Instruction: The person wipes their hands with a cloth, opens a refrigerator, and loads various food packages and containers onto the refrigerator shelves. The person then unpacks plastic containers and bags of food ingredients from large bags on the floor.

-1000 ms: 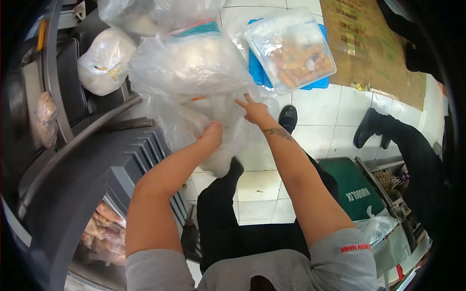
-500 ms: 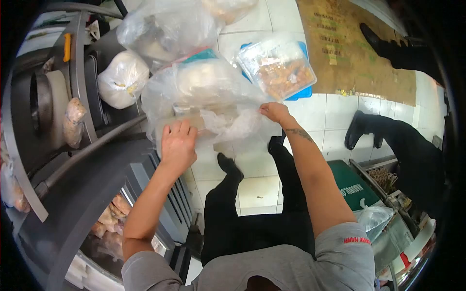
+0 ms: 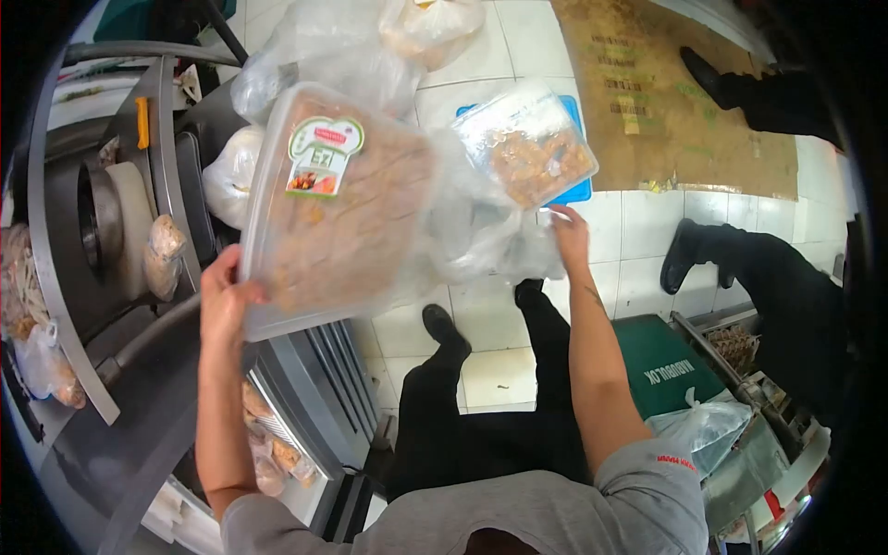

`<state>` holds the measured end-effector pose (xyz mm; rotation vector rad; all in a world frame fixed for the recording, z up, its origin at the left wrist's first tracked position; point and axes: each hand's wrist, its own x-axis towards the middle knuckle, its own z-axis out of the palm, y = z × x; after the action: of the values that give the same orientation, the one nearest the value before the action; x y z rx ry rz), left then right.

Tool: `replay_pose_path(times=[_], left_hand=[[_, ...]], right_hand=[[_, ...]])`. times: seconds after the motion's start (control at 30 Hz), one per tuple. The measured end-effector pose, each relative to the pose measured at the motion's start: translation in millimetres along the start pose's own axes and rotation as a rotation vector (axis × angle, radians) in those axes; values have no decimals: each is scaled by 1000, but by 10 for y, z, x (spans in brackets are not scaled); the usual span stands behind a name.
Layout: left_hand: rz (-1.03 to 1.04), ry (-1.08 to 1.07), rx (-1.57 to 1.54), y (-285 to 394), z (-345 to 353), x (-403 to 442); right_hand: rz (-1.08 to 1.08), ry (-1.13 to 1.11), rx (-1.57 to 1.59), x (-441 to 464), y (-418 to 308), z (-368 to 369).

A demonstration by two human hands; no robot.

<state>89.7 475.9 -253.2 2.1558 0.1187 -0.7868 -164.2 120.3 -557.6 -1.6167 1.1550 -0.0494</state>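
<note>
My left hand (image 3: 227,296) grips the near-left edge of a large plastic food container (image 3: 370,217), with brownish food inside and a white-and-green label on it. The container is held tilted above the floor. To its right hangs a crumpled clear plastic bag (image 3: 476,245), partly hidden by the container. My right hand (image 3: 571,231) pinches the right side of this bag. Just beyond that hand, a clear container of orange-brown pieces (image 3: 532,162) rests on a blue lid or tray (image 3: 575,191).
Filled plastic bags (image 3: 430,28) lie at the back. Metal shelving at left holds a pan (image 3: 104,217) and a bagged item (image 3: 164,254). An opened drawer with bagged food (image 3: 277,453) is low at left. Cardboard (image 3: 684,111) and another person's legs (image 3: 754,268) are at right.
The large container has come into view in my left hand, which moved left. The plastic bag has slumped to the right, and my right hand has shifted slightly right with it.
</note>
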Motion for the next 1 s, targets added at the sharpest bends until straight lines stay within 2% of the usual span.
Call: replay_pose_path(times=[0.03, 0.07, 0.1, 0.13, 0.17, 0.2, 0.27, 0.33, 0.4, 0.47, 0.5, 0.57, 0.63, 0.67, 0.73, 0.8, 0.83, 0.87, 0.9, 0.93, 1.0], left_hand=[[15, -9, -117, -48, 161, 92], [-22, -19, -233, -166, 355, 230], [-43, -131, -338, -443, 522, 463], [-36, -132, -435, -561, 872, 622], [34, -197, -531, -757, 1229, 848], [-5, -169, -549, -746, 1649, 975], [61, -305, -702, -1019, 2481, 1426], [-46, -344, -829, -957, 3148, 1638], [-144, -336, -863, -1180, 3740, 1930], [67, -231, -226, -1680, 4100, 2237], [172, -172, 93, -1811, 4197, 2312], [189, 50, -164, -1951, 3947, 2041], [131, -185, 76, -1967, 3274, 1701], [-273, -334, -179, -2028, 2987, 1584], [-352, -192, 243, -2421, 2578, 1594], [143, 102, 518, -2938, 2170, 1948], [-116, -11, 516, -2425, 1890, 2053], [30, -4, 567, -2470, 1679, 2344], [270, 154, 506, -2188, 1526, 2391], [578, 219, 319, -1911, 1390, 2459], [631, 243, 327, -1787, 1177, 2861]], right_hand=[[82, 106, 115, -91, -177, -210], [87, 213, 257, -98, -64, -374], [146, 369, 215, -126, -105, -533], [114, 491, 354, -96, 38, -684], [158, 609, 444, -166, -119, -773], [118, 675, 507, -205, -175, -822], [133, 638, 759, -189, -142, -843], [80, 559, 705, -176, -157, -727], [48, 488, 620, -122, -29, -596], [22, 410, 504, -18, 52, -514], [48, 381, 570, -43, -116, -418], [89, 270, 656, -7, -77, -401], [103, 207, 722, 81, -110, -339], [106, 204, 735, 105, -135, -294], [111, 195, 739, 100, -161, -202], [96, 173, 724, 146, -197, -92], [90, 176, 714, 175, -225, -54], [91, 178, 698, 172, -246, -31], [95, 174, 676, 153, -252, -21], [101, 177, 652, 142, -253, -15], [96, 186, 626, 180, -282, 22]])
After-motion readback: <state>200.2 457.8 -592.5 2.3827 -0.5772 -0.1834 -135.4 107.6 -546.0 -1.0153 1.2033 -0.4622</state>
